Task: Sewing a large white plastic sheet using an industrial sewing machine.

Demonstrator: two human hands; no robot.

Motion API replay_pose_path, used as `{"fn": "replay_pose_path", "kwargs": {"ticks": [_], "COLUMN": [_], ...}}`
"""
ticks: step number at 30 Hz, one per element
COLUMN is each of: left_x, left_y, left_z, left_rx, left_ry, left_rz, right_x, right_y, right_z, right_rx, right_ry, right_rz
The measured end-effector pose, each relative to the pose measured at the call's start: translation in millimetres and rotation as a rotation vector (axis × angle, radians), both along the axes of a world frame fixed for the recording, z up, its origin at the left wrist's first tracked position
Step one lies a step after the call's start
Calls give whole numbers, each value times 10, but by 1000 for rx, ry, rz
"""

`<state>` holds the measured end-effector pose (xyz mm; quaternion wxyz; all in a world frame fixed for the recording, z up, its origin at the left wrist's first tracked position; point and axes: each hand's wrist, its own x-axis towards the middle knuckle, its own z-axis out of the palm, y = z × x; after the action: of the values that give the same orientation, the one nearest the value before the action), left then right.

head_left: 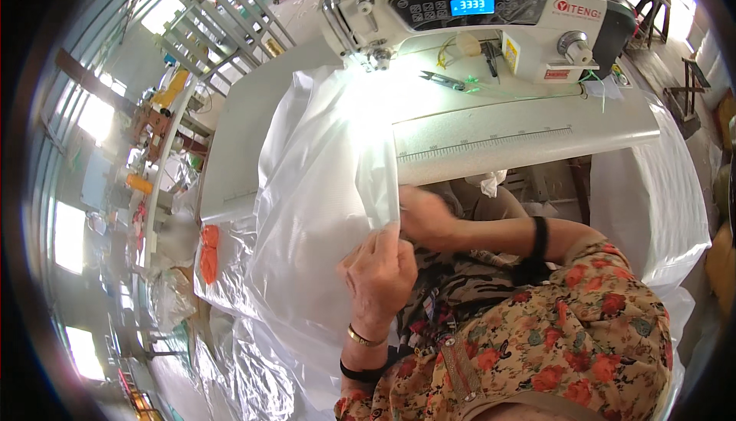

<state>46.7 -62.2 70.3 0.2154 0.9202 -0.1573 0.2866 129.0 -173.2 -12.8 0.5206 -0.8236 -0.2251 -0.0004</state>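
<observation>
Your left grip is closed on the right-hand edge of a translucent white sheet, fingers and thumb bunched together where a folded strip runs down along that edge. From this pinch the sheet leads away from you, up over the front of the desk to the brightly lit area under the head of the sewing machine. The rest of it spreads to the left of your left grip and hangs down past the desk's front in loose, shiny folds.

Your right grip is just above and to the right of the left one, close beside the outer side of the same edge. Its fingers curl inward but are blurred, so you cannot tell whether they hold the sheet or only rest near it. The sheet lies to the left of this grip, with the folded strip nearest to it.

On the desk under the machine's arm, well apart from both grips, lie small dark thread snips next to some green thread. A measuring scale runs along the desk's front side, to the right of the strip. An orange bundle sits at the left, beyond the sheet, and another pale sheet hangs over at the right.
</observation>
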Motion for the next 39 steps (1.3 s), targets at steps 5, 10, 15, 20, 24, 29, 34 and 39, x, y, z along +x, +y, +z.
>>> {"fn": "replay_pose_path", "kwargs": {"ticks": [5, 10, 15, 20, 24, 29, 34, 39], "left_x": [56, 56, 16, 17, 2, 39, 185, 515], "left_y": [-241, -63, 78, 84, 51, 49, 105, 195], "left_z": [296, 165, -151, -199, -366, -491, -477, -452], "left_rx": [199, 346, 172, 134, 116, 112, 96, 104], "left_ry": [95, 345, 338, 351, 339, 303, 258, 194], "left_rz": [-18, -17, -30, -81, -74, -95, -101, -91], "right_x": [-5, -12, 46, 720, 1130, 1184, 1267, 1336], "right_y": [114, 99, 132, -619, -528, -481, -501, -531], "right_z": [-89, -259, -389, 639, 605, 406, 420, 483], "right_rx": [147, 130, 63, -530, -640, -635, -709, -669], "right_ry": [-96, -255, -405, -284, -809, -665, -565, -507], "right_rz": [210, 457, 721, 651, 193, 81, 100, 70]}}
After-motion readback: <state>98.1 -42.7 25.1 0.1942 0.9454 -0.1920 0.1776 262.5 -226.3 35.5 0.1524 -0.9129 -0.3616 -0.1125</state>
